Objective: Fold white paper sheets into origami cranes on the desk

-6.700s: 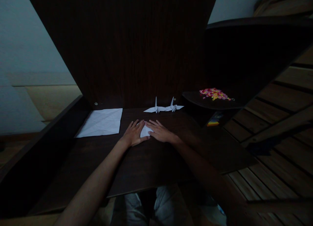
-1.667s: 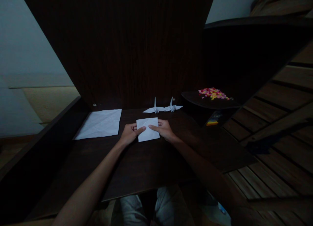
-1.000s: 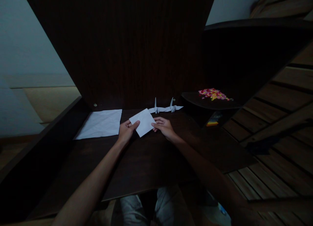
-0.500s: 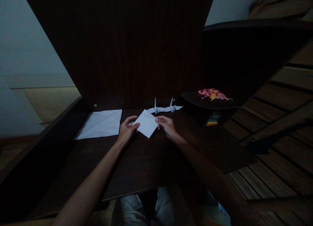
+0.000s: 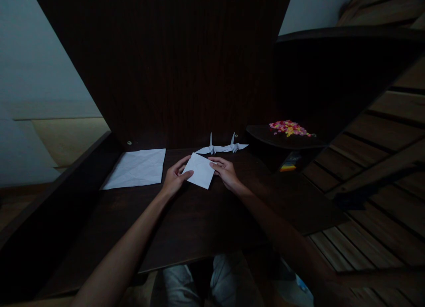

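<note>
A small white square of paper (image 5: 200,172) is held up over the dark desk between my two hands. My left hand (image 5: 176,176) grips its left side, thumb on the face and fingers behind. On the right side, my right hand (image 5: 226,170) pinches it with the thumb in front. Just beyond it stand two folded white paper cranes (image 5: 212,149), side by side with their pointed necks or tails up. Left of my left hand lies a larger creased white sheet of paper (image 5: 136,169), flat on the desk.
The dark desk (image 5: 186,227) has a tall back panel (image 5: 166,68) and a raised left side board (image 5: 56,192). A pile of small pink, red and yellow pieces (image 5: 289,128) sits on a low rounded shelf (image 5: 265,136) at the right. Wooden slats (image 5: 381,209) lie beyond.
The paper square has turned a little in my hands, its top corner shifting left and its bottom corner right. Both hands keep hold of it; the cranes and large sheet stay put.
</note>
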`<act>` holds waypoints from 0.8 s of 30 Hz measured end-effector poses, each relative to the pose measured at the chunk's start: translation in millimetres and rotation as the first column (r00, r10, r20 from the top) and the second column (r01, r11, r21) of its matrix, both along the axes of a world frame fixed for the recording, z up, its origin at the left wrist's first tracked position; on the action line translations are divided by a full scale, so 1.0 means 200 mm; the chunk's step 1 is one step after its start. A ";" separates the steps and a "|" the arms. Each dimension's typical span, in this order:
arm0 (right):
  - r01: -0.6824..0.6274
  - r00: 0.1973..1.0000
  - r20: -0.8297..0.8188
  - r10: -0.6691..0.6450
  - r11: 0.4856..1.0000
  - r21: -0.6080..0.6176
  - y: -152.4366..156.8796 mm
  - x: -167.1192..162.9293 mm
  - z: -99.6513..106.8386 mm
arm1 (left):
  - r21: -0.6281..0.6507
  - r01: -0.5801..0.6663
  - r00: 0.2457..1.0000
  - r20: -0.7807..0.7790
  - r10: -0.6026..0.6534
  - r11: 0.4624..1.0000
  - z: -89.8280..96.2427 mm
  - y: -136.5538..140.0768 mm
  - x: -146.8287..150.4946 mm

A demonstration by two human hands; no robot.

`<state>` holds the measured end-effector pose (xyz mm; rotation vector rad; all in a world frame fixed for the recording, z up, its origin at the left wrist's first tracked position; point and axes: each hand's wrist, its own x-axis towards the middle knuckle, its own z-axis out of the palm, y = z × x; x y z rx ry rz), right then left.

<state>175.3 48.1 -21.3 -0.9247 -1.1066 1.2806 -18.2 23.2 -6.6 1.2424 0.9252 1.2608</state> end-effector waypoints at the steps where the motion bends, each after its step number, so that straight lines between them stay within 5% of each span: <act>1: -0.005 1.000 0.001 0.005 1.000 -0.001 0.00 0.00 0.00 | -0.008 0.002 1.000 0.006 -0.002 1.000 0.00 0.00 0.00; 24: -0.008 0.999 0.052 0.006 1.000 0.023 -0.01 0.00 0.01 | -0.032 0.016 0.998 0.056 -0.014 0.999 -0.02 0.00 0.01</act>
